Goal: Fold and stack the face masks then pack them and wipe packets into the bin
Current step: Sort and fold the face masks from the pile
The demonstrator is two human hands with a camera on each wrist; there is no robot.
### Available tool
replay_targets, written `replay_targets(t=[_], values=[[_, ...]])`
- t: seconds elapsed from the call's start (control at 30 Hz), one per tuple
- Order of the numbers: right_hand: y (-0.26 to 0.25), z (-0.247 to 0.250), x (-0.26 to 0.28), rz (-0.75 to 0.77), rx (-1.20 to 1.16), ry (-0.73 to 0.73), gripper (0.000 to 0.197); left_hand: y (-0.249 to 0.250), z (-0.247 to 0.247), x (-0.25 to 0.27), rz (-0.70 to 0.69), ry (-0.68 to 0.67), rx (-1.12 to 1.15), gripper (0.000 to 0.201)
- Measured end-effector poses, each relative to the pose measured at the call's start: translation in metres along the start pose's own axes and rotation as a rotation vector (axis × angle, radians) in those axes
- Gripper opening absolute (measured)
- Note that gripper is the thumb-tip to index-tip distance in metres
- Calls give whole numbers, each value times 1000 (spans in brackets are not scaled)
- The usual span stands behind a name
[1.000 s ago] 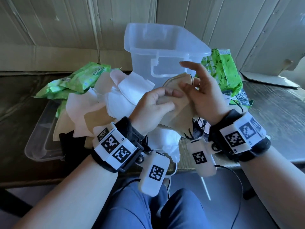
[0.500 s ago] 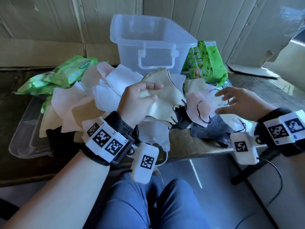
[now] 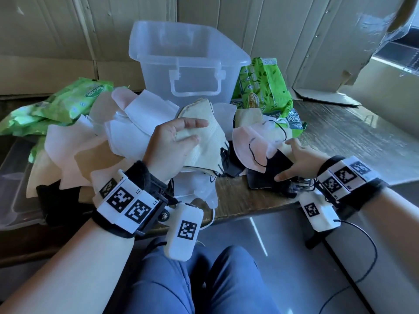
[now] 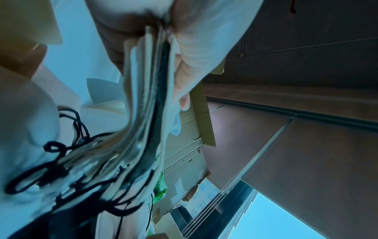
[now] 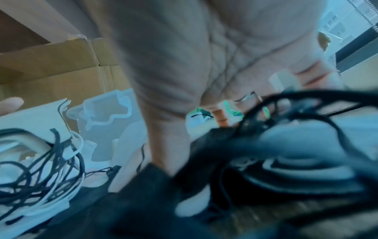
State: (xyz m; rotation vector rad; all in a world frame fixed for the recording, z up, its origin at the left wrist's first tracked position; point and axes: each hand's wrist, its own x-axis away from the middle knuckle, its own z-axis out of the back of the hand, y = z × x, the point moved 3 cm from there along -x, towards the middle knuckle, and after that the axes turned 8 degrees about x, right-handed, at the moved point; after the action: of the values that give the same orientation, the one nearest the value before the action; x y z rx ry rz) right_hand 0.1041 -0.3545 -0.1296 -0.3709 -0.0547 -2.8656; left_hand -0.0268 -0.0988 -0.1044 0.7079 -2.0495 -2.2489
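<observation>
1. We see the left hand (image 3: 174, 146) raised over the heap, wrist bent back, fingers and thumb clamped on a stack of folded beige masks (image 3: 204, 141); the left wrist view shows the stack's (image 4: 151, 100) edges squeezed between thumb and fingers (image 4: 184, 90), black ear loops dangling below.
2. The right hand (image 3: 297, 162) is low on the wooden table (image 3: 353, 141), well apart from the left, palm down, thumb and fingers closing on a black mask (image 3: 275, 165) at the near edge. The right wrist view is blurred, so we cannot tell how firm that hold is.
3. A pink mask (image 3: 249, 143) lies partly on the black one, touching it.
4. Loose white and beige masks (image 3: 86, 141) pile up to the left of the held stack.
5. The clear bin (image 3: 181, 57) stands upright behind the heap, its handle facing us.
6. Green wipe packets (image 3: 260, 87) lean just right of the bin; more green packets (image 3: 68, 103) lie at far left.
</observation>
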Motion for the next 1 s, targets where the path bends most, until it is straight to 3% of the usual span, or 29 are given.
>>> replay_targets(t=[0.1, 0.23, 0.3, 0.4, 0.47, 0.57, 0.63, 0.73, 0.8, 0.9, 1.0], values=[[-6, 6, -4, -7, -150, 57, 95, 0, -2, 1, 4, -10, 2, 35], [-15, 20, -6, 37, -292, 263, 40, -1, -1, 1, 21, 4, -13, 34], [-19, 26, -7, 99, -393, 315, 27, -2, 0, 1, 31, 24, -5, 35], [-26, 45, -4, 146, -604, 408, 26, -7, 1, 1, 77, 44, 58, 34], [-31, 67, 3, 171, -683, 568, 28, -11, 0, 0, 117, 29, 100, 32], [-53, 93, 24, 267, -598, 808, 22, -9, -6, 0, 99, -2, 92, 30], [-79, 96, 40, 426, -473, 891, 25, -6, -9, -1, 102, -15, 176, 28], [-121, 74, 51, 713, -408, 826, 25, 1, -14, 0, 169, -41, 367, 25], [-141, 57, 55, 860, -387, 736, 31, 6, -16, 1, 255, -63, 570, 49], [-154, 45, 62, 1027, -354, 592, 61, 8, -7, 3, 298, -90, 726, 79], [-156, 44, 65, 1091, -396, 434, 87, 3, 1, 1, 375, -143, 878, 102]])
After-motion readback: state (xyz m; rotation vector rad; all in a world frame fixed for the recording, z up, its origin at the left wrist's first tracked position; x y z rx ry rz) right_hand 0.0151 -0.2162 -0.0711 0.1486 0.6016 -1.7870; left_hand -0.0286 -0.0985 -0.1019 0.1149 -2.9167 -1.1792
